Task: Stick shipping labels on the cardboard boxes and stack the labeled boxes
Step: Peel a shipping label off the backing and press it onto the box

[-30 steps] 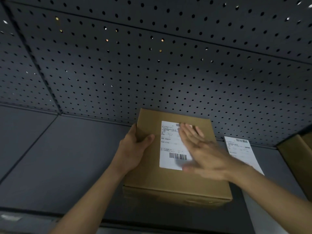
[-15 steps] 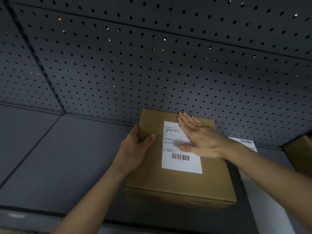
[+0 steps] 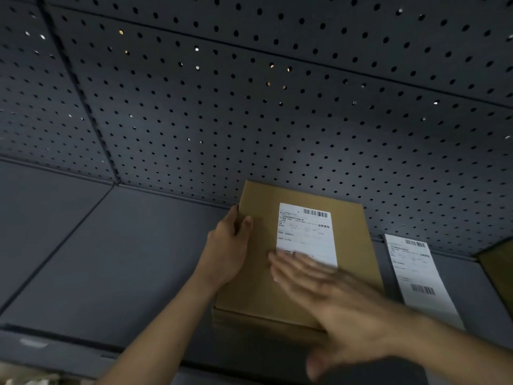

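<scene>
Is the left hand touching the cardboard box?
Touching. The head view shows the left hand gripping the cardboard box at its left edge, thumb on top.

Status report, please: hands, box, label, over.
Left hand grips cardboard box at left edge. Right hand flat over shipping label, blurred. Spare label lies beside box, apart.

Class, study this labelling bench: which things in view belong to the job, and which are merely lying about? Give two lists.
Job: box, gripped by the left hand; label on it, under the flat right hand; spare label right of the box; second box at the right edge.
Just there: pegboard; table.
</scene>
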A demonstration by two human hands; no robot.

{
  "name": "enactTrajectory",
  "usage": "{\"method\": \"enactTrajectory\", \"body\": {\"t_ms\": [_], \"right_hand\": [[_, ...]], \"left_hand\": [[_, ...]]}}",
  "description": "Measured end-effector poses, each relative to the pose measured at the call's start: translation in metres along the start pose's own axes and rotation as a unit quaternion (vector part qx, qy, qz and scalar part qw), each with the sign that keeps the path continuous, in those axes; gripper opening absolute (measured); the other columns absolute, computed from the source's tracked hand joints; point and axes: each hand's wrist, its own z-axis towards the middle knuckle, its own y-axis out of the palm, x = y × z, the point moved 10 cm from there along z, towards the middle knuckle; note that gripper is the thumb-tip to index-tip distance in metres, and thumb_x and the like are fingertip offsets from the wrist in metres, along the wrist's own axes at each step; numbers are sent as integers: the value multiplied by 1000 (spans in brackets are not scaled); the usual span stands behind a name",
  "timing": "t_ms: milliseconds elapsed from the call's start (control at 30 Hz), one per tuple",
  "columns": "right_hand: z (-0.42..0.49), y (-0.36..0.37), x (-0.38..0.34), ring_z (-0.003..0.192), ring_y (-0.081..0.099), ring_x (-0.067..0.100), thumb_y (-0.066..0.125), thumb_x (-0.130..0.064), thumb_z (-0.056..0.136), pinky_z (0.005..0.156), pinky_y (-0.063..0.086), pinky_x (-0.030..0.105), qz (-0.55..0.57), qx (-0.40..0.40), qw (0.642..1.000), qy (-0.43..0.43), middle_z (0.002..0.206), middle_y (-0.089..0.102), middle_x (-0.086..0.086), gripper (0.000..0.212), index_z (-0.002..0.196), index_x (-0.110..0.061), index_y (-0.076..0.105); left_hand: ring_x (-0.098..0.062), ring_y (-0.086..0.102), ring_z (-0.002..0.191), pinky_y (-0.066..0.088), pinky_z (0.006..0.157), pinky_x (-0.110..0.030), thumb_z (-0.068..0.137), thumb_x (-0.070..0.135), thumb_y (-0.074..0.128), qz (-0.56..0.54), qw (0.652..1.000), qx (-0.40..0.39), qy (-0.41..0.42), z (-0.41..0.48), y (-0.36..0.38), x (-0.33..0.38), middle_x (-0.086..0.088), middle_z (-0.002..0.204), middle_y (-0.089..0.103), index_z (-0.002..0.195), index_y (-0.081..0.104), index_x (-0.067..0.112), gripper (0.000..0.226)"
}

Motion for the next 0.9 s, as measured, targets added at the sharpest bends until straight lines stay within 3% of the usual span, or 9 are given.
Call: {"method": "enactTrajectory", "body": {"t_ms": [133, 300, 467, 567, 633, 733, 800, 900], "right_hand": [[28, -6, 74, 141, -36, 9, 15, -88, 79, 124, -3, 35, 14, -6, 996, 92, 154, -40, -2, 108, 147, -20, -33], [52, -13, 119, 145, -27, 10, 14, -86, 83, 124, -1, 34, 30, -2, 992, 123, 156, -34, -2, 104, 150, -18, -27], [48, -13, 102, 144, -31, 14, 17, -90, 79, 124, 1, 38, 37, -5, 991, 127, 155, -37, -1, 111, 148, -17, -30], [33, -11, 51, 141, -36, 14, 27, -91, 77, 123, -7, 37, 30, -11, 997, 70, 155, -37, 0, 117, 150, -18, -27], [20, -13, 6, 144, -32, 14, 34, -92, 73, 120, -16, 32, 14, 8, 1000, 6, 157, -31, 3, 124, 153, -13, -18], [7, -6, -25, 147, -26, 13, 34, -91, 71, 118, -15, 27, -1, 7, 999, -46, 161, -25, 5, 126, 154, -10, -14], [8, -7, -21, 148, -24, 12, 31, -91, 72, 120, -13, 28, -14, -1, 998, -53, 162, -23, 5, 125, 155, -9, -13], [26, -15, 4, 147, -26, 15, 25, -89, 77, 119, -15, 35, -23, 5, 999, -23, 159, -28, 4, 117, 154, -11, -15]], "left_hand": [[-18, 60, 117, 47, 97, -31, 103, 41, 39, 6, 1000, -5, -6, -1, 0, 1, 10, 122, 64, 144, 45, 29, 42], [-21, 59, 119, 47, 98, -33, 102, 44, 39, 13, 1000, -5, -16, 1, 0, -2, 6, 127, 63, 146, 42, 31, 46], [-19, 62, 112, 49, 93, -33, 103, 43, 40, 9, 1000, -4, -8, 1, 0, -1, 7, 119, 66, 140, 49, 32, 40], [-17, 63, 110, 50, 92, -31, 102, 43, 42, 2, 1000, -1, -16, 3, 0, -5, 7, 117, 68, 140, 50, 31, 40], [-14, 62, 112, 48, 92, -25, 102, 41, 43, -12, 1000, 6, -27, 4, -1, -9, 9, 119, 67, 139, 51, 30, 40], [6, 60, 101, 39, 74, -2, 104, 36, 40, -32, 999, 18, -29, 2, -3, -8, 24, 106, 66, 127, 58, 34, 30], [19, 55, 83, 37, 64, 3, 105, 33, 38, -36, 999, 27, -27, 0, -4, -5, 31, 92, 60, 125, 59, 36, 29], [17, 50, 72, 35, 61, 5, 106, 32, 38, -30, 999, 28, -29, -1, -5, -3, 36, 85, 50, 134, 55, 31, 33]]}}
